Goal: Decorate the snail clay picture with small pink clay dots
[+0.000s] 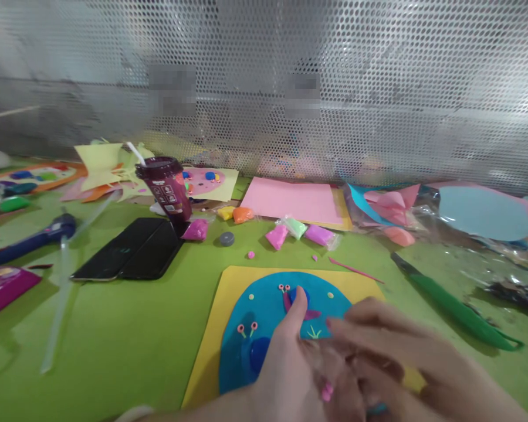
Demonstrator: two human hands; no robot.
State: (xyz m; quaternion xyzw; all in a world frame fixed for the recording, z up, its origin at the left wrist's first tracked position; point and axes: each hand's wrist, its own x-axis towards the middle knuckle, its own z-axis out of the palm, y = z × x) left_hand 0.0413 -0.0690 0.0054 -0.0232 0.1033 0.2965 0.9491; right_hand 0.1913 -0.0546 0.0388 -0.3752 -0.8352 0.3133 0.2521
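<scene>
Already the blue disc (264,302), lying on a yellow sheet (211,340) on the green counter (127,340), carries a purple figure (287,301), two pairs of eyes (254,326), a dark blue lump (259,354), a green tuft (313,333) and pale dots (330,295). A pink bit of clay (327,391) shows between the hands, seemingly not yet placed. The left hand (290,363) is loosely spread, thumb raised; the right hand (405,346) is blurred, fingers bent, so I cannot tell whether its grip pinches anything. The hands hide the lower disc, leaving what remains there uncertain.
</scene>
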